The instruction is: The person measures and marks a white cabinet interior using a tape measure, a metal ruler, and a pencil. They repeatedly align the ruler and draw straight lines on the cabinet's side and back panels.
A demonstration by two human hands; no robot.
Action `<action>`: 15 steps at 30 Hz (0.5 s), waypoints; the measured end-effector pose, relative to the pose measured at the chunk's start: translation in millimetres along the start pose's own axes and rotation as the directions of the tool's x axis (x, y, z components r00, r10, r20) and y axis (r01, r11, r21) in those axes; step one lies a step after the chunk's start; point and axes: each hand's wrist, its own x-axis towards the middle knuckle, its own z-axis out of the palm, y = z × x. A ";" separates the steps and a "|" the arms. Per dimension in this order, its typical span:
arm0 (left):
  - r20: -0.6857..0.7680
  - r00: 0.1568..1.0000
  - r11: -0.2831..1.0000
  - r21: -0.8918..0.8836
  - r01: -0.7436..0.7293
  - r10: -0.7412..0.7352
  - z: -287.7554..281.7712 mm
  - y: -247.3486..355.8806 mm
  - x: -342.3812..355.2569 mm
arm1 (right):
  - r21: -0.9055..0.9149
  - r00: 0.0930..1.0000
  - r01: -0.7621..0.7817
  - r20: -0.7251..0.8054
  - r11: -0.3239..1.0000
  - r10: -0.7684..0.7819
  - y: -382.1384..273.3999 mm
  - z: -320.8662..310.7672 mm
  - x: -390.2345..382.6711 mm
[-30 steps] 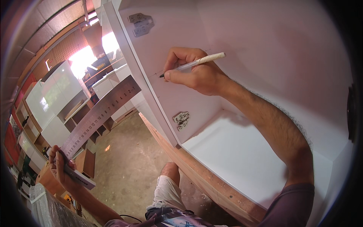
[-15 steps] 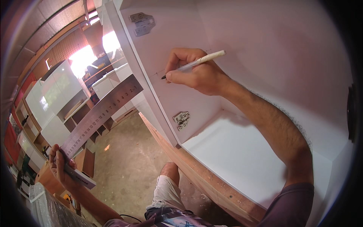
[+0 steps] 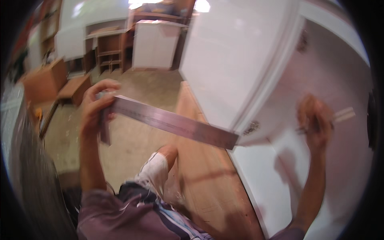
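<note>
My left hand (image 3: 94, 106) is closed around the handle end of a try square (image 3: 172, 122). The square's long steel blade, with a printed scale, reaches right over the wooden bench toward the cabinet's front edge. Whether its tip touches the cabinet, I cannot tell. Inside the white cabinet (image 3: 260, 182), my right hand (image 3: 315, 120), smeared by motion, grips a pen (image 3: 344, 115) whose pale end sticks out to the right. Two metal hinge plates sit on the cabinet's side panel: a lower hinge plate (image 3: 251, 128) near the blade tip and a blurred upper hinge plate (image 3: 302, 42).
A wooden bench (image 3: 208, 172) lies under the cabinet. On the left stand a brown box-like wooden piece (image 3: 44, 82) and a plastic-wrapped item (image 3: 24, 160). White cabinets (image 3: 155, 45) and open shelving (image 3: 109, 50) stand farther back on the concrete floor (image 3: 136, 90).
The view has swung. My left hand has brought the try square in, its blade tip now low by the lower hinge plate. My right hand with the pen has drawn back from the marked side panel.
</note>
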 end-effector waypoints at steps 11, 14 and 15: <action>0.573 0.530 0.691 0.091 0.718 -0.626 -27.4 -191.7 -18.9 | -0.757 0.889 -0.345 -0.075 0.555 0.451 -82.0 64.4 -23.5; 0.671 0.415 0.655 0.142 0.742 -0.615 -24.4 -207.7 -9.0 | -0.827 0.754 -0.404 -0.059 0.391 0.654 -103.6 101.4 -29.2; 0.714 0.365 0.636 0.144 0.758 -0.597 -16.6 -216.7 -4.8 | -0.852 0.698 -0.383 -0.013 0.357 0.716 -109.3 104.9 -33.6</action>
